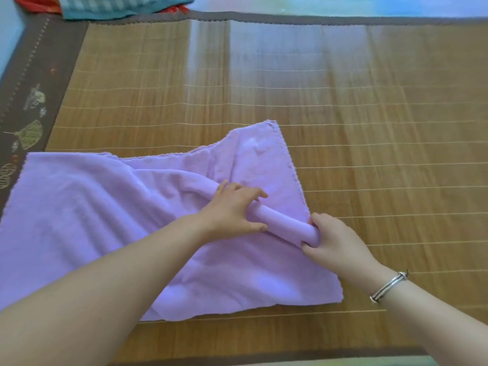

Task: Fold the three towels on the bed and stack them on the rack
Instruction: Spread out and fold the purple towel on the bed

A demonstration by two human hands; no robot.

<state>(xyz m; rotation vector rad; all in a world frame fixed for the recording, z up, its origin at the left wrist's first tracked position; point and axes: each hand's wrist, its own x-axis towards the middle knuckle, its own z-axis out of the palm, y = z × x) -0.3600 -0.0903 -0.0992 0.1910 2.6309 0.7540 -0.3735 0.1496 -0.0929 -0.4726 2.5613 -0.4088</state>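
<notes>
A purple towel [87,207] lies spread and rumpled on the bamboo mat [343,114], reaching from the left edge to the centre. A raised fold of it forms a tube-like ridge between my two hands. My left hand [232,210] grips the left part of that ridge, fingers curled over it. At the ridge's right end, near the towel's right edge, my right hand [330,240] pinches the cloth. A teal checked towel [118,6] and a red cloth [34,3] lie bunched at the far left corner.
The mat has a dark brown embroidered border [29,101] along its left and far sides. Bare bamboo stretches to the right of and beyond the purple towel. A silver bracelet [388,286] sits on my right wrist. No rack is in view.
</notes>
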